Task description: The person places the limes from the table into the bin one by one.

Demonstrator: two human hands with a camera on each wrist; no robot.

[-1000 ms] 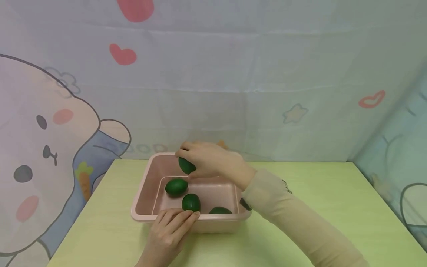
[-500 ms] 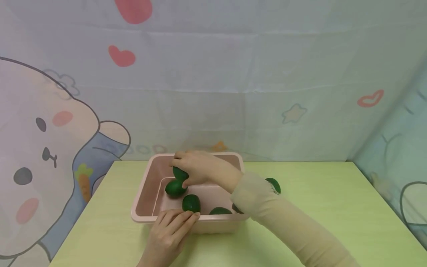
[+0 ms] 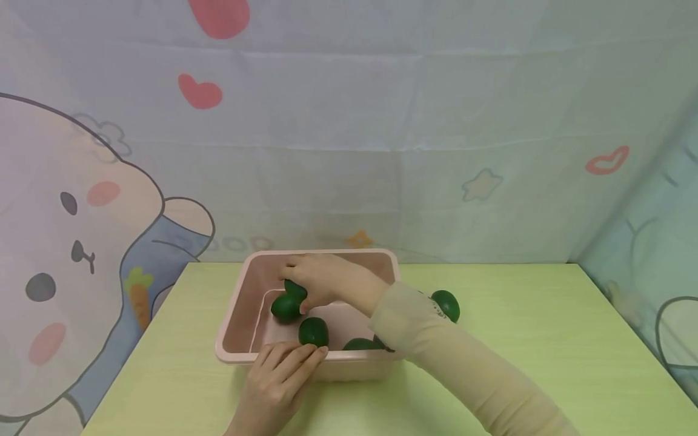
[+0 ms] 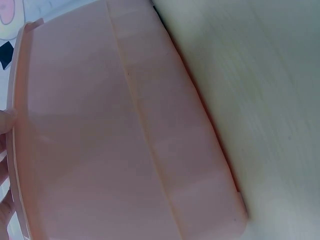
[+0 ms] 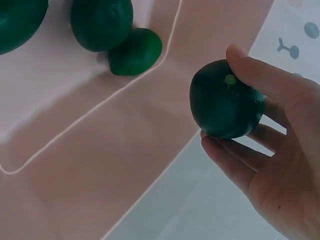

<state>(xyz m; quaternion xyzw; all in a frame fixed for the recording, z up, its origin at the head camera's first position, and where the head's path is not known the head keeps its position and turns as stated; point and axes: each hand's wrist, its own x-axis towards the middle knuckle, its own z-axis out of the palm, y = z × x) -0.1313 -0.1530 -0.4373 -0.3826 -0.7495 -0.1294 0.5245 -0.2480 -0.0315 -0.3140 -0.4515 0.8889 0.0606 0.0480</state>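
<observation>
A pink plastic basin stands on the table. My right hand is inside its back left part, gripping a dark green avocado. In the right wrist view, thumb and fingers close round that avocado, whose pale stem spot shows. Below it in the head view lies another avocado. Two more, a middle avocado and a front avocado, lie near the front wall; one beside them is mostly behind my sleeve. My left hand holds the front rim, fingers bent over it.
On the table right of the basin sits one avocado, partly behind my right sleeve. The light green tabletop extends right to a printed cloth wall. A cloth backdrop rises behind the back edge.
My right hand has lowered the avocado into the basin, down and slightly left. As the sleeve shifted left, the avocado on the table came into view. My left hand stays on the rim.
</observation>
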